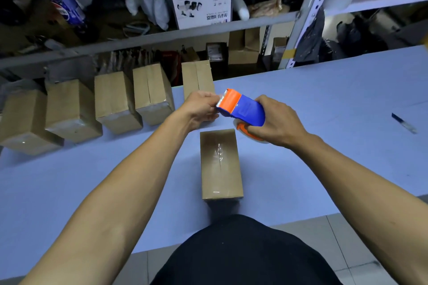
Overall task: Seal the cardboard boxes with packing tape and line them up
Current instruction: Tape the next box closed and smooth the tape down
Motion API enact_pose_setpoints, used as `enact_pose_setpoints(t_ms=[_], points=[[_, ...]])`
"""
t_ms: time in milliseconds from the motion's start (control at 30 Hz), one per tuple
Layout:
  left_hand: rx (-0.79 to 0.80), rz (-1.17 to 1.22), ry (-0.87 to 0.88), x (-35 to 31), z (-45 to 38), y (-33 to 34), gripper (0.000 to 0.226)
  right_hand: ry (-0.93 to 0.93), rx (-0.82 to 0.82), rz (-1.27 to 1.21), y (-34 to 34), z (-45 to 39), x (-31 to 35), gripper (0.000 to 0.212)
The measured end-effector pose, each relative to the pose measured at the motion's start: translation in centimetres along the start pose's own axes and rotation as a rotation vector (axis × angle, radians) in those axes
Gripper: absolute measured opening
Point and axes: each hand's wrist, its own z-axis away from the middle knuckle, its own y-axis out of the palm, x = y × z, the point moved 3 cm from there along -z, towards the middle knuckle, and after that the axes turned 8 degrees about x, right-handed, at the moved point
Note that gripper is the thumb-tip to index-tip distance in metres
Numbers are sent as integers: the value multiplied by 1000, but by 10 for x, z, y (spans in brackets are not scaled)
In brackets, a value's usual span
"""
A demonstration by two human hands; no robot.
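A cardboard box [220, 164] lies on the blue table [324, 146] in front of me, with clear tape shining along its top seam. Above its far end my right hand [276, 124] grips a blue and orange tape dispenser [243, 109] holding a roll of clear tape. My left hand [200, 109] pinches at the dispenser's toothed orange end, where the tape's free end is hard to see. Several taped boxes [115, 102] stand in a row along the table's far left edge.
A metal shelf rack [308, 14] behind the table holds a printed carton [201, 4], a bottle [62, 4], bags and small boxes. A small blue and white object [404, 123] lies on the table at the right. Tiled floor shows below the near edge.
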Motion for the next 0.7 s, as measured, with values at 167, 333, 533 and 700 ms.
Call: enact_pose_setpoints(t_ms=[167,333,533,700], points=[[-32,14,25,4,8,-6,25,-112,95,119,1,-11,2,63],[-166,118,27,20,10,-16,14,-165,128,11,13,-15,15,77],[-284,254,61,42,11,-17,17,-231,112,63,12,-19,24,75],[-452,394,27,75,18,-48,13,-234,163,53,12,-6,-5,65]])
